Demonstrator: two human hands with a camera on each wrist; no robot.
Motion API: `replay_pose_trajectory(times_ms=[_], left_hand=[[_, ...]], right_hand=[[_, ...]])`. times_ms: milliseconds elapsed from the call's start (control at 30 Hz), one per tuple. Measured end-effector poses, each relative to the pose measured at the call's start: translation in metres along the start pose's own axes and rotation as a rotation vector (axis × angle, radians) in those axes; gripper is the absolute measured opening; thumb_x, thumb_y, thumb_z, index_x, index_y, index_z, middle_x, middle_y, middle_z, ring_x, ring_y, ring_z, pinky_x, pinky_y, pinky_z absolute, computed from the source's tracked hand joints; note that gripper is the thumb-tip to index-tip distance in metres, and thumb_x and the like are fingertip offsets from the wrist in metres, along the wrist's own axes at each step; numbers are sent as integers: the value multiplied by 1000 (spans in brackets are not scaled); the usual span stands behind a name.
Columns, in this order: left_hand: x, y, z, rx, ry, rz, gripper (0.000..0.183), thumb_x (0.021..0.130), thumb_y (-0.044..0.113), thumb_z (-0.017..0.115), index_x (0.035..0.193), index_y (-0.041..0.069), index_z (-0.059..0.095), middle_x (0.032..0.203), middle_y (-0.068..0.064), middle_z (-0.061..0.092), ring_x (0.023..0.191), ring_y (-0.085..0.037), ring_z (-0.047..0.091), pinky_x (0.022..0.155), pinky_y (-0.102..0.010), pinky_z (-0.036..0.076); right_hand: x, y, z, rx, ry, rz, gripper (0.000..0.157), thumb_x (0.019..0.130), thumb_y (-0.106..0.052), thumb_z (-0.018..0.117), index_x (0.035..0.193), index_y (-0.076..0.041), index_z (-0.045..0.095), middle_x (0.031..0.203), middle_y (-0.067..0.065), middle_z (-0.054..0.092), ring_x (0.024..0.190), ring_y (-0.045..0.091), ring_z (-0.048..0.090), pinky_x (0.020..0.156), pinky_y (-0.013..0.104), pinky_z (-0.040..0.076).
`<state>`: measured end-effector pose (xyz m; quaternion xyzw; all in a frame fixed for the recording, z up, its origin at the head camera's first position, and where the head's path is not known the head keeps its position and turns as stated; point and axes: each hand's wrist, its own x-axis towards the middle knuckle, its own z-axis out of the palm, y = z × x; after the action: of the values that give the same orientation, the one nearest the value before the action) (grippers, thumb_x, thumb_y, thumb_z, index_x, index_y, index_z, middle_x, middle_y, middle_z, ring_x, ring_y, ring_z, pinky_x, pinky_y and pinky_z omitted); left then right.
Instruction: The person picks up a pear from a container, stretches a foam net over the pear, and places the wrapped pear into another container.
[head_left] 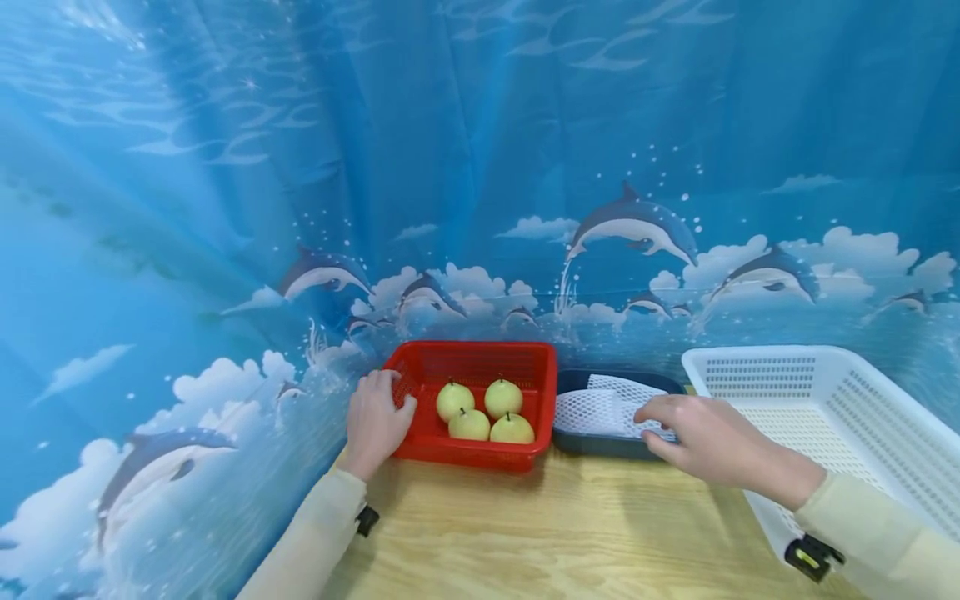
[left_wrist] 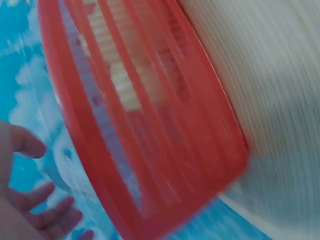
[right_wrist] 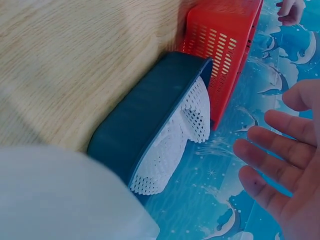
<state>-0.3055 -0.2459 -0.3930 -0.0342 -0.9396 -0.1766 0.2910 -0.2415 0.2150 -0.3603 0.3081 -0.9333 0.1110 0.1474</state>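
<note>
Grip's empty both sides, fingers apart: left hand at left by the red basket, right hand near white nets in the dark middle tray, so I'd pinch just one gently.

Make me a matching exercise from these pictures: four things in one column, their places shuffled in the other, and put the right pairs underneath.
Things
1. Four pale yellow fruits
2. White mesh sleeves
3. Left hand
4. White basket

Places
A. To the right of the dark tray
B. Inside the red basket
C. Beside the red basket's left end
D. Lying in the dark tray

Right pairs: 1-B, 2-D, 3-C, 4-A
</note>
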Motion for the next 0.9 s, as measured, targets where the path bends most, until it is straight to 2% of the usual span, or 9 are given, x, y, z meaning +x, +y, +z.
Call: replay_pose_trajectory(times_ms=[67, 200, 300, 367, 467, 533, 600, 767, 900], left_hand=[[6, -17, 0, 30, -53, -83, 50, 91, 30, 65, 128, -2, 54, 123, -22, 57, 111, -41, 53, 94, -59, 45], [11, -50, -3, 56, -224, -262, 71, 94, 35, 61, 144, -10, 37, 139, -34, 46, 126, -51, 46, 101, -65, 41], [11, -67, -6, 27, -340, -350, 74, 97, 39, 56, 145, -13, 33, 137, -38, 49, 122, -53, 52, 94, -64, 48], [11, -76, -7, -6, -387, -384, 69, 98, 41, 54, 139, -12, 39, 128, -35, 57, 109, -50, 60, 84, -59, 53], [10, -84, -7, -41, -422, -388, 55, 98, 44, 53, 120, -7, 56, 103, -24, 65, 86, -37, 64, 67, -47, 51], [11, -87, -6, -57, -437, -391, 46, 98, 44, 54, 105, 0, 62, 89, -14, 64, 76, -28, 60, 60, -39, 46], [13, -89, -5, -69, -450, -389, 41, 98, 44, 53, 95, 4, 64, 78, -8, 61, 68, -23, 56, 55, -36, 41], [17, -86, -3, -143, -481, -377, 27, 97, 29, 52, 89, 5, 61, 69, -5, 57, 58, -19, 54, 52, -33, 42], [20, -82, -3, -167, -511, -353, 17, 93, 16, 50, 84, 5, 58, 65, -3, 54, 53, -17, 51, 49, -32, 42]], right_hand=[[0, -1, 1, -8, -5, 5, 15, 95, -26, 65, 108, -23, 73, 109, -5, 73, 85, 12, 70, 60, 26, 53], [1, -3, 2, -12, -4, -9, 14, 94, -24, 66, 107, -24, 74, 109, -4, 73, 84, 12, 69, 58, 25, 50], [3, -5, 1, -14, -2, -23, 14, 94, -23, 67, 105, -24, 74, 108, -4, 73, 79, 9, 68, 56, 23, 47], [4, -6, 1, -22, 2, -32, 13, 93, -24, 67, 104, -24, 74, 108, -3, 73, 76, 7, 67, 55, 22, 46], [6, -8, 0, -43, 7, -46, 12, 93, -25, 67, 104, -25, 74, 107, -3, 72, 76, 6, 66, 55, 22, 47], [8, -8, 0, -57, 10, -55, 12, 93, -25, 68, 103, -25, 74, 106, -4, 72, 76, 6, 65, 55, 22, 47], [11, -9, -1, -65, 11, -60, 11, 93, -26, 68, 102, -25, 74, 105, -5, 72, 76, 6, 66, 55, 22, 47], [20, -14, -2, -64, 17, -82, 12, 93, -26, 68, 103, -25, 74, 104, -6, 72, 79, 8, 67, 58, 25, 51], [30, -20, 0, -58, -16, -95, 15, 93, -27, 69, 106, -24, 74, 108, -4, 73, 87, 11, 69, 65, 30, 56]])
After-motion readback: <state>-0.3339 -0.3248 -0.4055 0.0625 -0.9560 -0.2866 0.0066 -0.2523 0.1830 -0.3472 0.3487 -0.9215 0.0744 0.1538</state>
